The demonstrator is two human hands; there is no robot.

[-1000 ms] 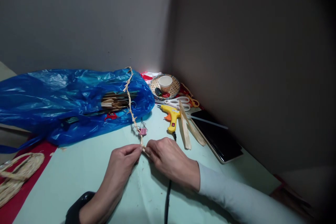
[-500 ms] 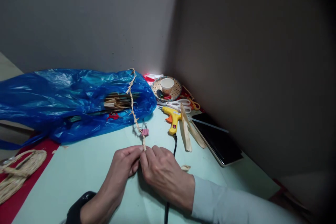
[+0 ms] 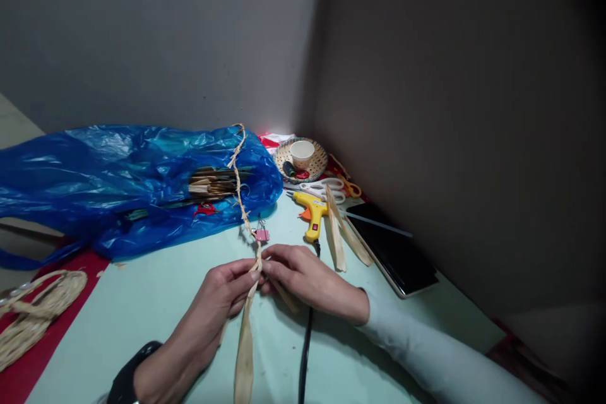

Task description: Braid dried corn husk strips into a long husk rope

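Observation:
A thin plaited cord of dry, straw-coloured husk strips (image 3: pixel 239 192) runs from the blue bag down to my hands. A pink binder clip (image 3: pixel 262 235) grips it just beyond my fingers. On the left side of the plait, my left hand (image 3: pixel 227 287) pinches it between thumb and fingers. My right hand (image 3: pixel 300 278) closes on it from the right, thumb and fingertips at the same spot. One wide loose strip (image 3: pixel 243 353) hangs down between the hands towards me. A second strip end shows under my right hand, and a thin one beneath my left.
A yellow glue gun (image 3: pixel 312 214) with a black cable lies behind my right hand. Near it are loose husk strips (image 3: pixel 336 240), white-handled scissors (image 3: pixel 326 188), a dark tablet-like slab (image 3: pixel 392 252) and a woven basket (image 3: pixel 279 154) holding a cup. A blue plastic bag (image 3: pixel 142 183) and coiled braid (image 3: pixel 42 309) lie left.
My right hand has turned and shifted slightly up and right, uncovering the plait's lower end. The wide strip now hangs in view between the hands. The left hand stays nearly in place.

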